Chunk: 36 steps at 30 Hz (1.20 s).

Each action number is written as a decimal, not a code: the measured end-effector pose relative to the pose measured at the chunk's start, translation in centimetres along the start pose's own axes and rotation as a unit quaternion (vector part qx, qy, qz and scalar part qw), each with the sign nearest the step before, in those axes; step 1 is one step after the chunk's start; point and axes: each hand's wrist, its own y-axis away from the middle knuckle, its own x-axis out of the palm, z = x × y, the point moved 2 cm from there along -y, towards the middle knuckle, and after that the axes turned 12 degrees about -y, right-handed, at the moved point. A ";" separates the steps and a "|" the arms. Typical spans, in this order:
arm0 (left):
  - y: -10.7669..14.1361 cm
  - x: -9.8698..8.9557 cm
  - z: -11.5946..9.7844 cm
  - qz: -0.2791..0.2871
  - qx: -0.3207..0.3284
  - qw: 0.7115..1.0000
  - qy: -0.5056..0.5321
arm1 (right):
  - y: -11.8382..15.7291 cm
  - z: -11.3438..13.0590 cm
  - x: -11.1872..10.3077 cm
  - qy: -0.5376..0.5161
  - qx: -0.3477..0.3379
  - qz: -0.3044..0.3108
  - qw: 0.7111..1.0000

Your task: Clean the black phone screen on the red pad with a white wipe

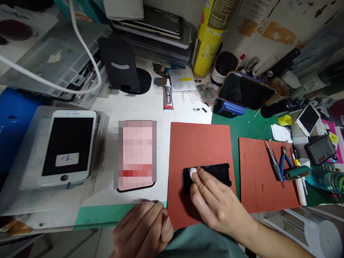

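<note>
With my right hand [215, 200] I pinch a small white wad [192, 173] between fingertips and thumb, pressed on the screen near the left end of a black smartphone [220, 171]. This phone lies sideways on a red-brown mat [200, 141], its notch toward the right, and my fingers cover part of it. My left hand [142, 227] is closed in a fist at the front table edge, left of the mat. A dark edge shows behind its knuckles; what it holds, if anything, is hidden. Left of the mat lies another phone [135, 187], mostly pixelated, with a lit pinkish screen.
A white phone [67, 147] rests on a plastic box at left. Behind are a black phone stand [120, 68], a B-7000 glue tube [168, 96], a yellow can [209, 39] and a propped phone [245, 89]. Blue-handled pliers [285, 161] lie on a second mat [258, 179] at right.
</note>
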 end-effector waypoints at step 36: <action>-0.8 -0.3 0.2 0.041 0.009 0.999 0.029 | 2.3 -0.8 -0.7 0.023 0.086 -0.042 0.995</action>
